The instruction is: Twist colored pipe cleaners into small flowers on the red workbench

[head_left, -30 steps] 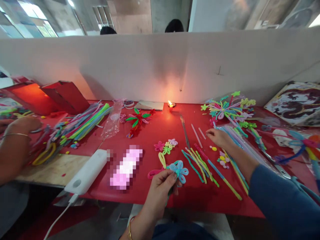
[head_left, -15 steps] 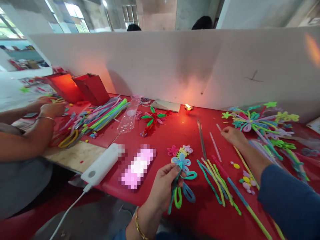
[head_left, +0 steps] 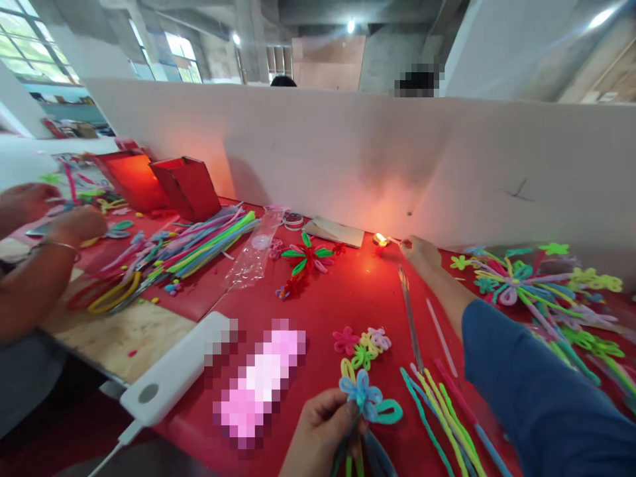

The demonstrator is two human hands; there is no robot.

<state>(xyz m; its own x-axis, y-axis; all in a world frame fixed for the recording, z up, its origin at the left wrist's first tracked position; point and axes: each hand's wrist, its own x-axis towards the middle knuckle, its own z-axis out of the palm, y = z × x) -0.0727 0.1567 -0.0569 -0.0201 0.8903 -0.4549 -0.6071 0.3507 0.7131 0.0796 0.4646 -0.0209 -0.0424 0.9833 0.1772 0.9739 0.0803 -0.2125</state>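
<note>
Pinching fuzzy, looped blue flower (head_left: 362,392), left hand (head_left: 325,421); slim stick (head_left: 394,240), right hand (head_left: 421,257), near flame (head_left: 380,239).

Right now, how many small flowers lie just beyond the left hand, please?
4: pink flower left, lilac flower right, yellow flower between, green flower nearest the left hand; overlap may hide others.

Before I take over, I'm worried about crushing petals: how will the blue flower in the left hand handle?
The blue flower is probably light, being thin open loops. Its fuzzy surface likely won't slip. The loops may bend if squeezed.
</note>
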